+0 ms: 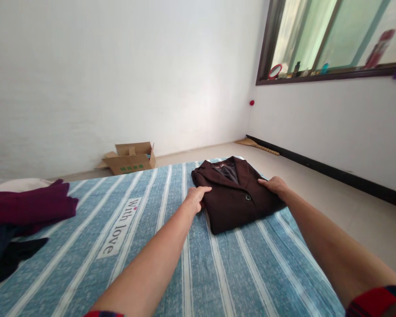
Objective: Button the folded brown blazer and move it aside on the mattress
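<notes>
Item 1: folded dark brown jacket (237, 196), lapels up, one dark button showing at its front. We find it on the far right part of the bed (158, 259), close to the bed's far edge and right edge.

Item 2: our left hand (197, 197). Its grip is open, fingers laid flat on the jacket's left edge, thumb side toward the bed cover.

Item 3: our right hand (274, 185). Its grip is likewise open, palm down on the jacket's right edge, closing on nothing.

Item 4: bed cover, blue with white stripes. One white band carries the words "With love" (120, 227), with a small red mark over the i.

Item 5: purple garment (29, 204) at the bed's left edge, lying on darker clothes (6, 255); both are cut off by the frame, so we cannot tell what they are.

Item 6: open cardboard box (130, 159) on the floor by the far wall. We see green marks on its side, too small to read.

Item 7: window sill (330, 72), upper right, holding a small round red-rimmed mirror and several bottles; their labels are blurred. A purple object at the sill's right end is cut off.

Item 8: a broom (257, 145) lies on the floor near the corner, partly hidden by the jacket's line.
</notes>
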### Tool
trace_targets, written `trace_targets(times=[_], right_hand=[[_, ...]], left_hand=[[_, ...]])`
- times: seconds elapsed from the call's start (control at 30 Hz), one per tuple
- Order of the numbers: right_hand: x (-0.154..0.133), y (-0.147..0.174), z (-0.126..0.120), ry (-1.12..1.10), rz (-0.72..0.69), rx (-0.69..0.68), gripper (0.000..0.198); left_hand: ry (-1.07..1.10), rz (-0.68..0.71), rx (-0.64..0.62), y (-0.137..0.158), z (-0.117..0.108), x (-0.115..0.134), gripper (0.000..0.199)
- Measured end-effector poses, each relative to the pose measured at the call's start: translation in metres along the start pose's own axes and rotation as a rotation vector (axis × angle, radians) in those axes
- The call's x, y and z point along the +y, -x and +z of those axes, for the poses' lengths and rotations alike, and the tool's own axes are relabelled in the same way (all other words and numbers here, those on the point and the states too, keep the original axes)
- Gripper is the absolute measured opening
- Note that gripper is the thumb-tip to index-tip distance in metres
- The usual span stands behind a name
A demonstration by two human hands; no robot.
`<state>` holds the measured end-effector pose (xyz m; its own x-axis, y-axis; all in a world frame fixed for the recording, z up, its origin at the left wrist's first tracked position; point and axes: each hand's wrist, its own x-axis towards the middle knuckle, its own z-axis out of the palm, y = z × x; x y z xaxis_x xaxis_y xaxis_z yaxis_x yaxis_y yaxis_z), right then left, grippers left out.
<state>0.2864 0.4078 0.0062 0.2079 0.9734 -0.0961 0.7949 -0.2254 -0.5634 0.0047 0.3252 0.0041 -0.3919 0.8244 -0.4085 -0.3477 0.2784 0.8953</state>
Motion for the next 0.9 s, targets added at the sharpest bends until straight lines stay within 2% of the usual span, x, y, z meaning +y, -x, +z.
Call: trace_targets(times=[0.2,0.33,0.47,0.67,0.9], right_hand=[[-0.002,-0.007,-0.001,-0.042,0.064,0.047,0.044],[-0.002,-0.012,0.004,-0.095,0.11,0.052,0.043],[0.001,-0.013,0.009,-0.145,0.149,0.054,0.038],[0.002,-0.01,0.009,-0.217,0.168,0.049,0.032],[-0.001,-0.007,0.006,-0.263,0.164,0.013,0.041]], left_hand=[[0.045,0.059,0.066,-0.035,0.013,0.025,0.031],[0.021,0.113,0.051,-0.05,0.023,0.036,0.04],[0.036,0.219,0.006,-0.061,0.021,0.04,0.05],[0.067,0.171,-0.004,-0.077,0.015,0.039,0.032],[0.16,0.134,-0.169,-0.073,0.022,0.05,0.028]])
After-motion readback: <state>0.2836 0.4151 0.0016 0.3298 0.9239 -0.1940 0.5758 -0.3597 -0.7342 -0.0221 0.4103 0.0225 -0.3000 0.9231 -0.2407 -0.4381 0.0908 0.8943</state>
